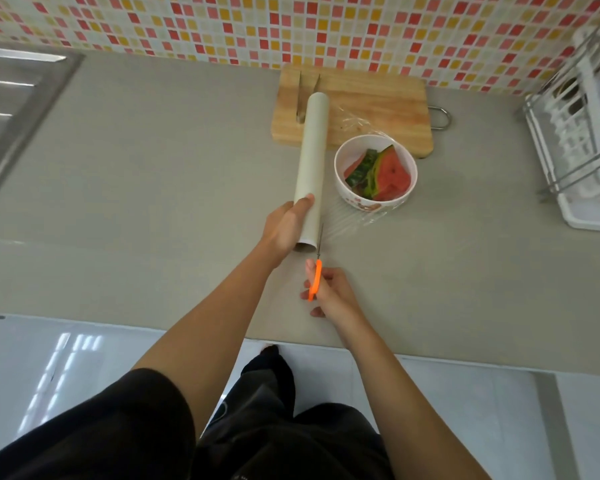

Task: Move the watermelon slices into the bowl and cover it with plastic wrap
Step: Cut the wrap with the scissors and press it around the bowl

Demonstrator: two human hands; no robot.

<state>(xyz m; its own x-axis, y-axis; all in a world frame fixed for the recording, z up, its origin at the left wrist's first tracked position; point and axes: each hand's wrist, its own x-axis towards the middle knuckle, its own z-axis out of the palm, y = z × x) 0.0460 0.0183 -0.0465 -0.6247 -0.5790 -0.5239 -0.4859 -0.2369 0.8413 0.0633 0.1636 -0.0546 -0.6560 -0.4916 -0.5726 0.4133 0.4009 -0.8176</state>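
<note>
A white bowl on the grey counter holds watermelon slices, red flesh and green rind. A clear sheet of plastic wrap stretches from the roll across the bowl. My left hand grips the near end of the long pale plastic wrap roll, which lies just left of the bowl. My right hand holds orange-handled scissors, their blades pointing away from me at the film's near edge beside the roll.
A wooden cutting board lies behind the bowl with metal tongs on it. A white dish rack stands at the right. A steel sink is at the far left. The counter's front edge runs below my hands.
</note>
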